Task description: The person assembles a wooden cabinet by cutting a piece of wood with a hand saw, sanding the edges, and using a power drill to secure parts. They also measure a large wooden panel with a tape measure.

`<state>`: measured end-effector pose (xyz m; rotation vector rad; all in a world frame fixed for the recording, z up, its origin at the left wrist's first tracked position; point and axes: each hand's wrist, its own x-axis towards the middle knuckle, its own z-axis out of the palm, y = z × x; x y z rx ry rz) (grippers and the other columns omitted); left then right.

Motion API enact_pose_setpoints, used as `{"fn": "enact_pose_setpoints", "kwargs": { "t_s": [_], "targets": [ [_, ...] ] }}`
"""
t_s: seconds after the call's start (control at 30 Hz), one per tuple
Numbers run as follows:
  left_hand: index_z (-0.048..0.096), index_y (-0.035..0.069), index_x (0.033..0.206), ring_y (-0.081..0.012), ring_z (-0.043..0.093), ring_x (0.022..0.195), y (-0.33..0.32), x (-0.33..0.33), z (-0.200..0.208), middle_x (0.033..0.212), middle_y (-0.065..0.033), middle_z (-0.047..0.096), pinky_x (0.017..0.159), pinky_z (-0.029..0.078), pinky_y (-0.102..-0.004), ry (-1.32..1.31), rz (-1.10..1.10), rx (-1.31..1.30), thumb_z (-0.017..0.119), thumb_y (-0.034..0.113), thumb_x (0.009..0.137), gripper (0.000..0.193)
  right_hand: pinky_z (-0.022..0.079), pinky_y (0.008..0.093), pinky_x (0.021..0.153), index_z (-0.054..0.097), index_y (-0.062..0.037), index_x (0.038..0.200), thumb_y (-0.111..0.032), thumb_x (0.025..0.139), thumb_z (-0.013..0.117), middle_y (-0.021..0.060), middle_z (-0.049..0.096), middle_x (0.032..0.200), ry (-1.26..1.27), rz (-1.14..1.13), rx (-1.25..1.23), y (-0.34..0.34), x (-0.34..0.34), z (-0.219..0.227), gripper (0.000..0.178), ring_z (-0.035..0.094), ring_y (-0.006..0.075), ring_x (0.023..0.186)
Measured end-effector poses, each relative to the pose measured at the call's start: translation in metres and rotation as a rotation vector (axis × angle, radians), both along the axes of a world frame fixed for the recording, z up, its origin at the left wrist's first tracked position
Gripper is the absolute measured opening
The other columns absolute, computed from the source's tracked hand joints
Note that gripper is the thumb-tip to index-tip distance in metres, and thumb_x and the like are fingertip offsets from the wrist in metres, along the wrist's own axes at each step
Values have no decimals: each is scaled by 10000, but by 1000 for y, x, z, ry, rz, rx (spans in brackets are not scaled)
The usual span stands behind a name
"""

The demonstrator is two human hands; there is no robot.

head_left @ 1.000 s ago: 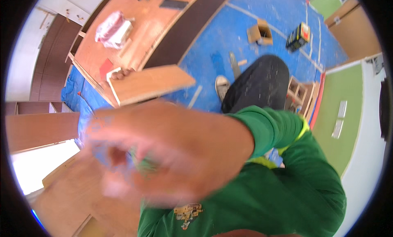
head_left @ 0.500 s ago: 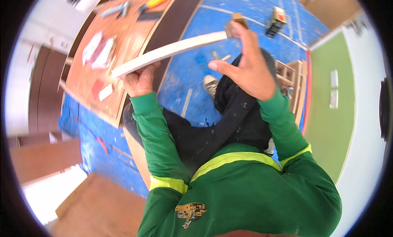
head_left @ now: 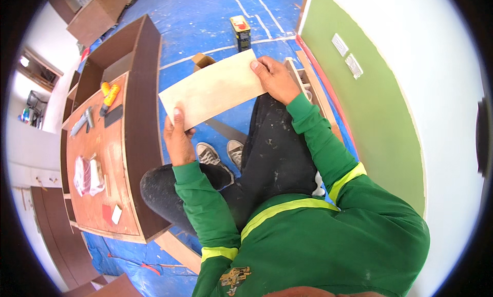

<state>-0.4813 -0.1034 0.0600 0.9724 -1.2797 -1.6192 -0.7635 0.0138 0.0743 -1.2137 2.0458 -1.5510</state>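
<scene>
No txt legible; shirt logo & container label too sm.

Illumination is bright and diffuse; shadows are soft. The white wall approaches clipping at upper right. Pale sheen marks the reddish wood surface. The board is evenly lit with crisp edges (its grain reads faintly). Toward the rim, straight lines bow, detail softens and black vignetting closes in.
</scene>
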Motion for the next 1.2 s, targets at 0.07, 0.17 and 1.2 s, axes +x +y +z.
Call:
{"fn": "enact_pose_setpoints", "kwargs": {
  "t_s": [0.07,0.17,1.2],
  "targets": [
    [650,90,1368,-40,562,858,-12,-8,-28,1044,46,676,668,409,-218,103,-39,17,625,534,1084,527,533,425,874,707,36,1120,-432,1086,612,179,731,989,88,-76,-42,23,-41,-29,478,679,283,924],
    [661,84,1299,-27,553,804,-21,-9,-56,1001,51,660,628,387,-213,93,2,90,617,524,1091,489,535,424,885,727,41,1126,-409,1085,610,156,744,988,30,-262,-4,73,-117,-97,467,682,288,920],
    [597,-17,1374,-330,645,1288,-129,-78,-195,1427,-186,654,1093,554,-528,497,286,575,597,304,1116,411,515,519,1077,616,86,1363,-622,1012,596,347,697,1274,158,-515,601,169,-139,-271,790,670,483,1228]
  ]
}}
